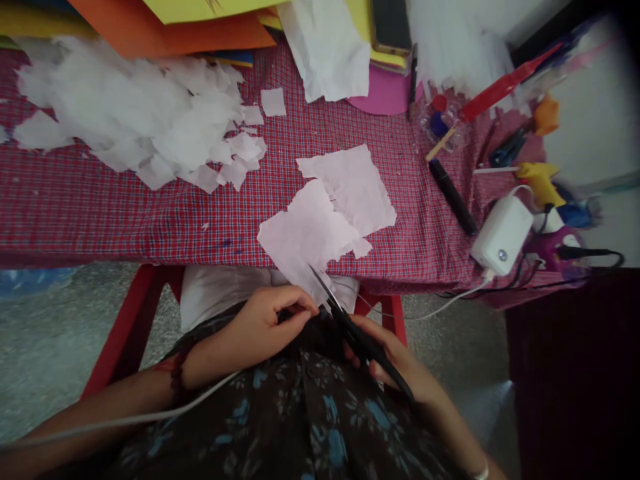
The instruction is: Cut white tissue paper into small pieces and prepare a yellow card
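Observation:
My left hand (265, 323) is closed in a pinch over my lap, fingertips near the lower edge of a white paper sheet (305, 233) that hangs off the table edge. My right hand (395, 363) grips black scissors (350, 323), whose blades point up and left into that sheet. A second torn white sheet (357, 183) lies on the red checked tablecloth (100, 207) just beyond.
A heap of white paper scraps (135, 123) covers the left of the table. Coloured card sheets (165, 27), a phone (390, 23), a black marker (453, 195), a white charger box (503, 233) with cables and a clutter of craft tools (540, 180) lie at the back and right.

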Action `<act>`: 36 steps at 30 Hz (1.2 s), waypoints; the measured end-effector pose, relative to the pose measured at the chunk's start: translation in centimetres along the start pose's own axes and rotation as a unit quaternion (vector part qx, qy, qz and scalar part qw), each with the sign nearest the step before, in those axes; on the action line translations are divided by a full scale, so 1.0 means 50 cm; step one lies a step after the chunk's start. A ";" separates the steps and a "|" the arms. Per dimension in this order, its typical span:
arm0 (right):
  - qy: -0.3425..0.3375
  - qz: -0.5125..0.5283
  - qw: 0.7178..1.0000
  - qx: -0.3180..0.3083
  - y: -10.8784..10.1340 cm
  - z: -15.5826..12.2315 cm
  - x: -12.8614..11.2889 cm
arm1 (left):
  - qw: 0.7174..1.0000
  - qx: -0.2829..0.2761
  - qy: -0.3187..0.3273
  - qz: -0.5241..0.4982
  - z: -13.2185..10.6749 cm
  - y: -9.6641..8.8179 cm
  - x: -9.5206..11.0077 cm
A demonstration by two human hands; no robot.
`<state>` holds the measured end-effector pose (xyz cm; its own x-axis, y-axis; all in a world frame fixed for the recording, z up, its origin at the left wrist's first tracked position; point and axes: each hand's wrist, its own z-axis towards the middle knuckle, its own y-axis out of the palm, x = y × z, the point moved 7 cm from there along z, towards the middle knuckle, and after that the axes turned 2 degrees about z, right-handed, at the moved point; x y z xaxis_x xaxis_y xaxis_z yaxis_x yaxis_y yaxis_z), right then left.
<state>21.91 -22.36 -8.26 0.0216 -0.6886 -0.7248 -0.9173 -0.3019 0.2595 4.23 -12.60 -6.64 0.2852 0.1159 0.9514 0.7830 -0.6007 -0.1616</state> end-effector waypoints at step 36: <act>-0.024 -0.023 0.996 -0.077 -0.016 0.025 -0.035 | 0.938 -0.061 -0.140 -0.311 0.002 0.040 -0.056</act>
<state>22.12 -20.10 -7.98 0.0401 -0.6397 -0.7676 -0.8434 -0.4336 0.3173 5.06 -14.06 -9.67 -0.0585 0.6661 0.7436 0.7820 -0.4325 0.4489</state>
